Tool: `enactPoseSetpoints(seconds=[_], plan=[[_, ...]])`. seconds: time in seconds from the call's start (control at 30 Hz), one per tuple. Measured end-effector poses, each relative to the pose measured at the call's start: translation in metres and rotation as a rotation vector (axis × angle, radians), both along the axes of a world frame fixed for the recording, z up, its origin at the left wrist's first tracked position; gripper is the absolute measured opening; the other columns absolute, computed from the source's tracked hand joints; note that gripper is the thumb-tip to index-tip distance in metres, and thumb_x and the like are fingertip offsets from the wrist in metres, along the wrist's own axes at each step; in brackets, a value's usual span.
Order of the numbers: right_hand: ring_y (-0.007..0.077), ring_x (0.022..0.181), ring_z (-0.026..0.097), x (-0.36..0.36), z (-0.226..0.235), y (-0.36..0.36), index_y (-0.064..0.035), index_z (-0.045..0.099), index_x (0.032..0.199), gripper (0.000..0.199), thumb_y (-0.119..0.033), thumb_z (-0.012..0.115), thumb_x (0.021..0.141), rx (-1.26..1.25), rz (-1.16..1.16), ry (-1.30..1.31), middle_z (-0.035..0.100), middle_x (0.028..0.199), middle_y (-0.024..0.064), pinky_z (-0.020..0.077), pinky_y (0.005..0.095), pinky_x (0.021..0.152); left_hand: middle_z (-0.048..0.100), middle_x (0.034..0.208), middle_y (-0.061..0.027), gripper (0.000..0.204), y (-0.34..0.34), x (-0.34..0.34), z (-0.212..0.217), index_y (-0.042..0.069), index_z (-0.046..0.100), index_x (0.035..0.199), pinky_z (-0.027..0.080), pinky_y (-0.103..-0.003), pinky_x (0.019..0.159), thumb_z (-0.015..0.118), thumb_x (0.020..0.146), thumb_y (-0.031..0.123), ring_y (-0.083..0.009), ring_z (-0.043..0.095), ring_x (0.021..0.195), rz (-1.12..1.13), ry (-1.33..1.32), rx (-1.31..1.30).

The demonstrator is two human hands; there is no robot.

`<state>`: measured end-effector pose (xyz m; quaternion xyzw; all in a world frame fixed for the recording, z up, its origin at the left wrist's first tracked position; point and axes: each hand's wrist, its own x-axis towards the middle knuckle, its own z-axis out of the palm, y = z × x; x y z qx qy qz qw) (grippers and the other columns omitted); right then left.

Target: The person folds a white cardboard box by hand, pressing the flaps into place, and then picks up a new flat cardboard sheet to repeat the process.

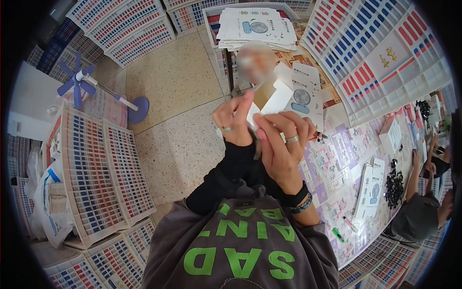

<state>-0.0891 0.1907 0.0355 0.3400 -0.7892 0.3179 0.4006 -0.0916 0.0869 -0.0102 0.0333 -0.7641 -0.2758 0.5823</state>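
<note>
The left hand [235,118] and right hand [285,142] are pinching the near edges of an opened white box [278,100], fingers curling; the box is sitting between and just beyond them.

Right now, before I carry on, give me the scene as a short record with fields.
Left hand: holding the white carton
Right hand: pinching the carton's near edge
Carton state: open, brown inside showing
Beyond the hands: stack of flat printed cartons
On the table: black parts in a pile, green tool
Right side: co-worker
Left side: purple fan
</note>
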Motion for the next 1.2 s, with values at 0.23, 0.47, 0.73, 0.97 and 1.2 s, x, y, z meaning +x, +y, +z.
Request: enactPoseSetpoints(seconds=[0.23,0.47,0.73,0.97,1.2], plan=[[0.0261,0.12,0.05,-0.041,0.021,0.046,-0.0016,0.048,0.134,0.054,-0.043,0.039,0.1,-0.377,0.286,-0.606,0.05,0.134,0.0158,0.0362,0.0402,0.102,0.052,0.116,-0.0152,0.069,-0.026,0.037,0.011,0.01,0.052,0.114,0.04,-0.045,0.092,0.079,0.068,0.054,-0.0322,0.049,0.106,-0.513,-0.119,0.138],[0.0229,0.124,0.048,-0.039,0.007,0.048,0.0039,0.043,0.136,0.059,-0.043,0.042,0.099,-0.615,0.97,-1.354,0.047,0.138,0.0138,0.0387,0.0345,0.103,0.052,0.116,-0.0209,0.069,-0.031,0.044,0.003,0.009,0.051,0.111,0.044,-0.042,0.089,0.074,0.071,0.06,-0.0324,0.054,0.104,-0.63,-0.166,0.276],[0.0221,0.127,0.046,-0.035,0.001,0.054,0.0043,0.036,0.141,0.074,-0.043,0.06,0.09,-0.66,1.082,-1.454,0.046,0.14,0.0144,0.034,0.034,0.106,0.053,0.113,-0.0198,0.064,-0.028,0.053,0.014,0.005,0.044,0.124,0.046,-0.037,0.084,0.067,0.081,0.046,-0.0295,0.058,0.102,-0.897,-0.353,0.463],[0.0204,0.121,0.051,-0.024,0.003,0.049,0.0015,0.041,0.14,0.058,-0.017,0.056,0.087,-0.704,0.93,-1.766,0.054,0.13,0.0133,0.0368,0.0323,0.104,0.055,0.112,-0.0214,0.06,-0.038,0.059,0.004,0.004,0.051,0.123,0.048,-0.038,0.082,0.068,0.078,0.039,-0.0327,0.06,0.097,-0.866,-0.441,0.206],[0.0152,0.109,0.057,-0.022,0.01,0.053,0.0008,0.054,0.129,0.04,-0.004,0.058,0.09,-0.486,0.889,-1.614,0.061,0.121,0.0106,0.0445,0.0278,0.093,0.06,0.103,-0.0196,0.057,-0.048,0.068,0.002,0.003,0.06,0.11,0.046,-0.038,0.08,0.074,0.071,0.043,-0.0295,0.058,0.092,-0.968,-0.463,0.358]])
